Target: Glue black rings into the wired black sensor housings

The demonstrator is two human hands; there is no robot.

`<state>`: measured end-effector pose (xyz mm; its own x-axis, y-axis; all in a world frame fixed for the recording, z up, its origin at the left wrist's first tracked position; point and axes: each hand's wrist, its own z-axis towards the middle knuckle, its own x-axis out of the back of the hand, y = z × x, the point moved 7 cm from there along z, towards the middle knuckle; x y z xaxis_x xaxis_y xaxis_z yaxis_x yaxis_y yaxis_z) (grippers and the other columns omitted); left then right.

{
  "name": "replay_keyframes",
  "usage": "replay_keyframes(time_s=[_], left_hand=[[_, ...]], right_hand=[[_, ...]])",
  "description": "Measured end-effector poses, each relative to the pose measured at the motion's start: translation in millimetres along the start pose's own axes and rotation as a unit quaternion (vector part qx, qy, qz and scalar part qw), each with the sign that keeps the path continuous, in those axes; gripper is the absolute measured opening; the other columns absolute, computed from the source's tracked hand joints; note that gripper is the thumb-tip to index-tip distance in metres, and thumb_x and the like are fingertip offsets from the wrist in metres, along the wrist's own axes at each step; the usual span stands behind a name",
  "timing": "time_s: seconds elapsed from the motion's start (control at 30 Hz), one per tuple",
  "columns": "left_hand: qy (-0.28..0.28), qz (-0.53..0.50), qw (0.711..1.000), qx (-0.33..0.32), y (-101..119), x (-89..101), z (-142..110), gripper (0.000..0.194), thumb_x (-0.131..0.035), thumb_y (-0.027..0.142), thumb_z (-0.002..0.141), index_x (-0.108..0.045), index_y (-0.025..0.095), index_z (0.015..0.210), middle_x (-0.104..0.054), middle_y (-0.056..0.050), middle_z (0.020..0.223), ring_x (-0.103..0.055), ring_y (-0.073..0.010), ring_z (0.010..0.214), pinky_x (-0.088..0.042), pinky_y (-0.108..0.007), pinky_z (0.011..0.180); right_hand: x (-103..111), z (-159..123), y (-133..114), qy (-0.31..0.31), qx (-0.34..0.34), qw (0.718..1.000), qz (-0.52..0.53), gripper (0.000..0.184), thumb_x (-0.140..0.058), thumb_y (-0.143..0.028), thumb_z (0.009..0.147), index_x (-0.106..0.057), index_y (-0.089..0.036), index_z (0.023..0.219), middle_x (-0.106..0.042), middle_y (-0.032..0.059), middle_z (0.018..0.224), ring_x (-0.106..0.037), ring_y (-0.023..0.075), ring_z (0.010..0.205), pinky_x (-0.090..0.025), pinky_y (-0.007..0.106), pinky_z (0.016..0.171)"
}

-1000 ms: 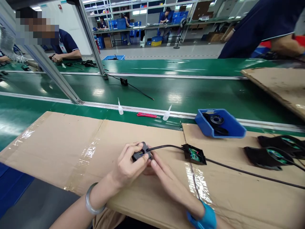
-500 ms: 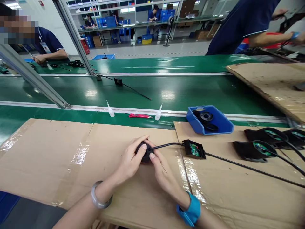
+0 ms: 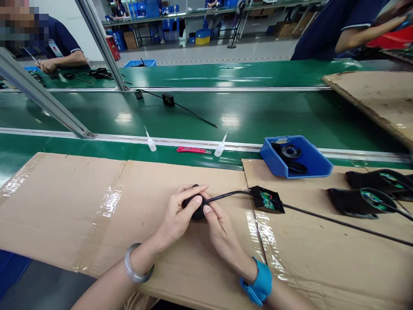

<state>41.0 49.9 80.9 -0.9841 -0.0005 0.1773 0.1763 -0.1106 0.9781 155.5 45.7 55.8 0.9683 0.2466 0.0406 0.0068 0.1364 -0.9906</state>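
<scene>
My left hand (image 3: 177,215) and my right hand (image 3: 217,226) are both closed around a small round black part (image 3: 195,207) on the cardboard sheet (image 3: 97,206). A black cable (image 3: 226,196) runs from that part to an open black box with a green circuit board (image 3: 267,200), then on to the right. The left wrist wears a grey bangle. The right wrist wears a blue band.
A blue bin (image 3: 297,157) with black round parts stands behind the box. Black housings with green boards (image 3: 364,201) lie at the right. Two small glue bottles (image 3: 151,142) and a red cutter (image 3: 192,150) lie by the green conveyor (image 3: 226,116). Other people work beyond.
Both hands turned the black part over and pressed it down on the cardboard. The view shifted slightly; my hands stay in the same spot.
</scene>
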Motion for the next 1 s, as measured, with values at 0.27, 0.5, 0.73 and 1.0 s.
replay_keyframes(time_s=[0.27, 0.5, 0.73, 1.0], left_hand=[[0.01, 0.021, 1.0, -0.003, 2, -0.2, -3, 0.029, -0.052, 0.025, 0.095, -0.072, 0.02, 0.116, -0.072, -0.007, 0.114, -0.058, -0.0227, 0.119, -0.046, -0.039, 0.105], [0.026, 0.037, 0.998, -0.033, 2, -2.4, -3, 0.028, -0.047, 0.025, 0.097, -0.073, 0.02, 0.109, -0.073, -0.007, 0.107, -0.062, -0.0215, 0.104, -0.048, -0.04, 0.098], [0.017, -0.011, 1.0, -0.002, 0, 3.2, 3, 0.025, -0.055, 0.025, 0.091, -0.076, 0.018, 0.104, -0.077, -0.007, 0.099, -0.065, -0.0222, 0.105, -0.05, -0.037, 0.098], [-0.016, -0.066, 0.996, 0.058, -7, 9.6, 7, 0.026, -0.062, 0.034, 0.087, -0.078, 0.016, 0.096, -0.078, -0.008, 0.099, -0.07, -0.0245, 0.1, -0.055, -0.036, 0.092]], right_hand=[[-1, -1, 2, 0.0, -0.008, 1.0, -0.006, 0.043, -0.044, -0.047, 0.1, -0.06, -0.023, 0.132, -0.065, 0.0082, 0.129, -0.06, 0.0224, 0.122, -0.048, 0.042, 0.107], [-1, 2, -2, -0.011, -0.011, 1.0, -0.007, 0.036, -0.046, -0.044, 0.099, -0.066, -0.022, 0.119, -0.071, 0.0064, 0.115, -0.066, 0.0221, 0.106, -0.055, 0.037, 0.095], [-1, 3, -2, -0.028, -0.032, 0.999, 0.011, 0.038, -0.049, -0.05, 0.097, -0.067, -0.022, 0.115, -0.071, 0.0064, 0.114, -0.064, 0.0236, 0.109, -0.053, 0.038, 0.098], [-8, 2, 10, -0.085, -0.103, 0.986, 0.098, 0.039, -0.065, -0.052, 0.086, -0.069, -0.02, 0.106, -0.072, 0.0067, 0.106, -0.066, 0.0243, 0.101, -0.056, 0.039, 0.09]])
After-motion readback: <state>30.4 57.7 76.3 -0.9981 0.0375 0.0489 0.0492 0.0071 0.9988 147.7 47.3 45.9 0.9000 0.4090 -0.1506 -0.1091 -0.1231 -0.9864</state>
